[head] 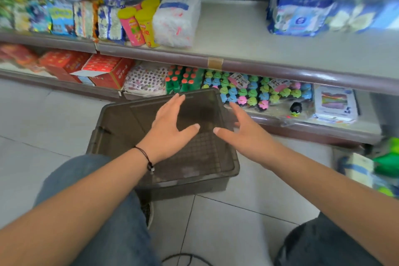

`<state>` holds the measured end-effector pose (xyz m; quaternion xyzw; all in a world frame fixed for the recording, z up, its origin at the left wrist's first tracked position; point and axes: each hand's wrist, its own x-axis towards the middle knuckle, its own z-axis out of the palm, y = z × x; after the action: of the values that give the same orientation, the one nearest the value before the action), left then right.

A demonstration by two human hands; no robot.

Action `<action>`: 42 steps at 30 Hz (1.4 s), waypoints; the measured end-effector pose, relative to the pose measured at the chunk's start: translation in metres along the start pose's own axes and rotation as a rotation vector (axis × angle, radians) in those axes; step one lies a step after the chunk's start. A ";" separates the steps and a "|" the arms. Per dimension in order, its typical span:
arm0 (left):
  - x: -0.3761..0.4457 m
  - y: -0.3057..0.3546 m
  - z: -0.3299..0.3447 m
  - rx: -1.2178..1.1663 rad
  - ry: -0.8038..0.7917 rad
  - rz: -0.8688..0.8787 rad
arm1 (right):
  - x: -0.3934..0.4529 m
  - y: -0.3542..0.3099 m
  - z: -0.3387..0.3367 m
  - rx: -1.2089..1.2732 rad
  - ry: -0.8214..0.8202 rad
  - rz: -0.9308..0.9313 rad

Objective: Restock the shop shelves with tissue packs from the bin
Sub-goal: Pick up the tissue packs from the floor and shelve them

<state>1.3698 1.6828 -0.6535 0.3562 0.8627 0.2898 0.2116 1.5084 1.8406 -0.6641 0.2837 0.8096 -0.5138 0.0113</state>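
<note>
Head view, the only one: both hands hover over the bin (121, 127), a dark see-through tub on the floor tiles at centre frame. The left hand (170, 127) has its fingers spread wide, grip empty. The right hand (244, 134) is just as wide, palm down, also holding nothing. Thumbs nearly meet over the middle of the bin.

Look into the bin: its gridded bottom shows clear through, and no tissue packs are visible inside. It looks emptied out, as far as this angle tells.

The tissue sits up on the shelves. A white pack (179, 17) stands at upper centre beside yellow-capped tubes (140, 26). A blue stack (300, 8) sits at upper right. Between them, a long bare stretch of the upper shelf (237, 34). The lower shelf carries red boxes (103, 69), green bottles (183, 80) and coloured toys (248, 93), no tissue there that I can make out.

My read: stocking is at or near its end, and the hands are either checking the bin or about to take it. To do that well, each hand goes to a side rim, not the thin wall, and lifts level, keeping the far edge off the lower shelf lip, which it sits very near. The picture is smeared at the edges, so labels stay unreadable.
</note>
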 end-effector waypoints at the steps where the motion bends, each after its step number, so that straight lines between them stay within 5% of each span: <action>1: -0.001 0.018 0.002 0.013 -0.033 0.019 | -0.012 0.002 -0.015 0.004 0.019 0.003; 8: -0.003 0.117 0.028 -0.009 -0.164 0.130 | -0.082 0.045 -0.105 0.150 0.164 0.096; 26: 0.015 0.262 0.198 -0.028 -0.713 0.547 | -0.256 0.182 -0.158 0.263 0.605 0.568; 34: 0.062 0.293 0.322 -0.017 -0.898 0.525 | -0.270 0.277 -0.196 0.395 0.721 0.727; 42: 0.125 0.273 0.477 0.057 -0.891 0.385 | -0.213 0.416 -0.213 0.447 0.684 0.820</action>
<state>1.6952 2.0992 -0.8498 0.6044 0.6141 0.1193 0.4933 1.9416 2.0534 -0.8406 0.7197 0.4627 -0.5051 -0.1130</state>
